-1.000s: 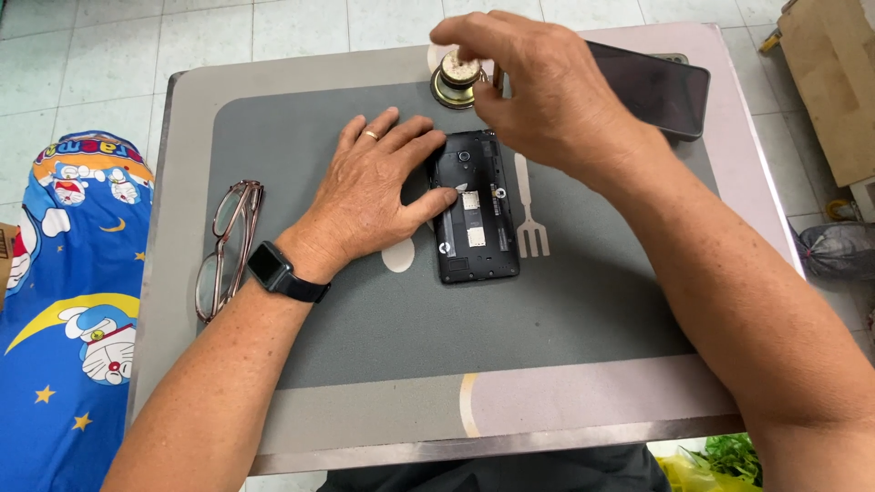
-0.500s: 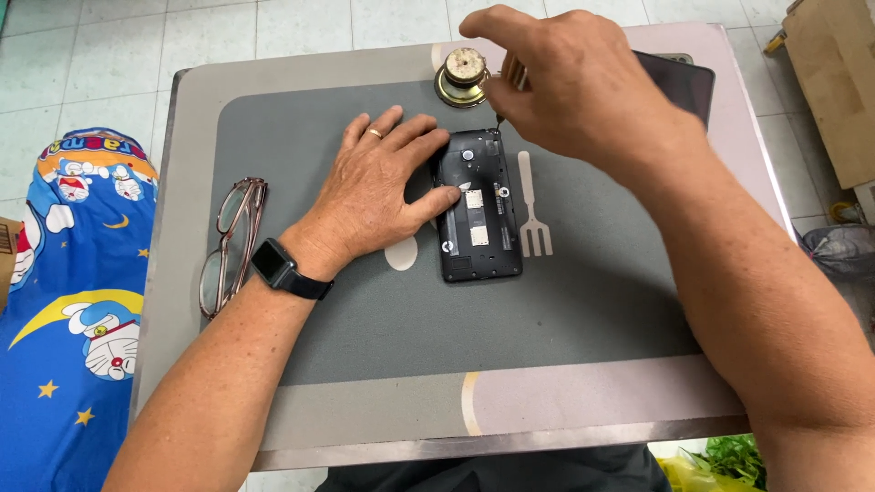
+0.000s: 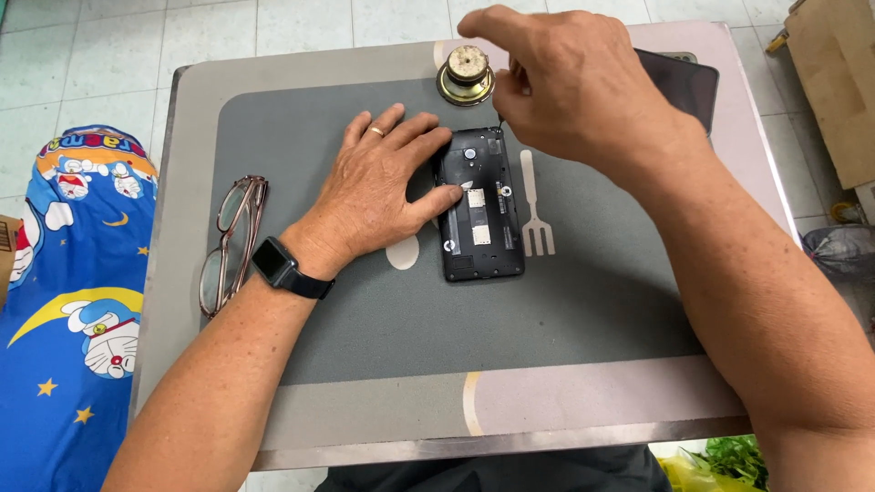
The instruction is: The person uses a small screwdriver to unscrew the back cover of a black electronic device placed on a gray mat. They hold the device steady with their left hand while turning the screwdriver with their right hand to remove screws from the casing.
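A black phone [image 3: 483, 228] with its back cover off lies on a grey mat [image 3: 547, 310], its inner parts showing. My left hand [image 3: 383, 187] rests flat on the phone's left side, thumb across its middle, holding it down. A ring and a dark wristwatch [image 3: 278, 266] are on that hand and wrist. My right hand [image 3: 583, 91] hovers just above the phone's top edge, its fingers pinched on a thin dark tool whose tip [image 3: 499, 118] shows under them. A round brass-coloured metal part [image 3: 466, 73] sits just beyond the phone, left of my right hand.
Folded glasses [image 3: 232, 241] lie at the mat's left edge. A dark flat cover [image 3: 684, 82] lies at the table's far right, partly behind my right hand. Blue cartoon-print cloth [image 3: 64, 273] is left of the table; a cardboard box [image 3: 838, 82] stands at the right.
My right hand has moved off the round metal part, to the right and toward the phone's top edge. My left hand has stayed on the phone.
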